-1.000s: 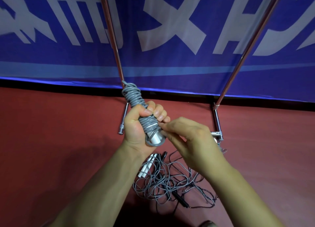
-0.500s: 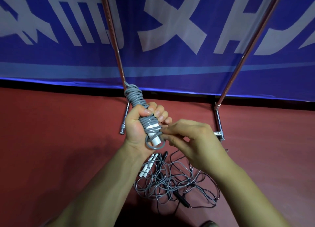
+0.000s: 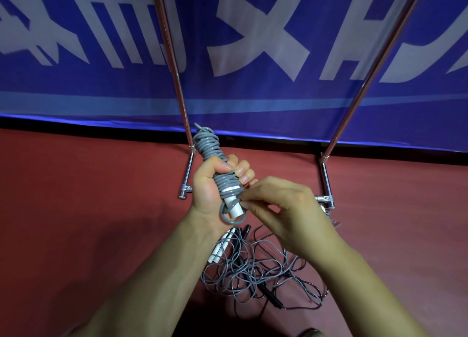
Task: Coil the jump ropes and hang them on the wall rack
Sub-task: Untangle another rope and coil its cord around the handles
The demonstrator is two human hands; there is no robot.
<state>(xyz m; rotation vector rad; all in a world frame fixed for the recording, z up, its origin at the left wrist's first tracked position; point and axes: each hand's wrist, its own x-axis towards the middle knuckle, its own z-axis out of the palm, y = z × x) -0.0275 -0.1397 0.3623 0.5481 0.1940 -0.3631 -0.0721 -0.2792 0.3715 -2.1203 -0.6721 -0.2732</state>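
- In front of the person, above a red floor [image 3: 76, 197], the left hand [image 3: 209, 187] is closed in a fist around a grey jump rope [image 3: 206, 144]. The rope is wound tightly round its own handles, and the bundle tilts up and away.
- The right hand [image 3: 286, 207] pinches the last of the cord beside the white handle end [image 3: 235, 210], where one slack loop [image 3: 232, 222] hangs.
- To finish well, the left fist should probably keep its squeeze so the wraps cannot spring loose. The right fingers can then tuck the tail under a wrap and draw the loop snug.
- On the floor below lies a tangled pile of ropes [image 3: 253, 273], with white handles [image 3: 222, 245] and a black handle [image 3: 268, 296].
- Behind it a chrome rack [image 3: 177, 83] stands with its feet on the floor, in front of a blue banner [image 3: 278, 96] with large white lettering.
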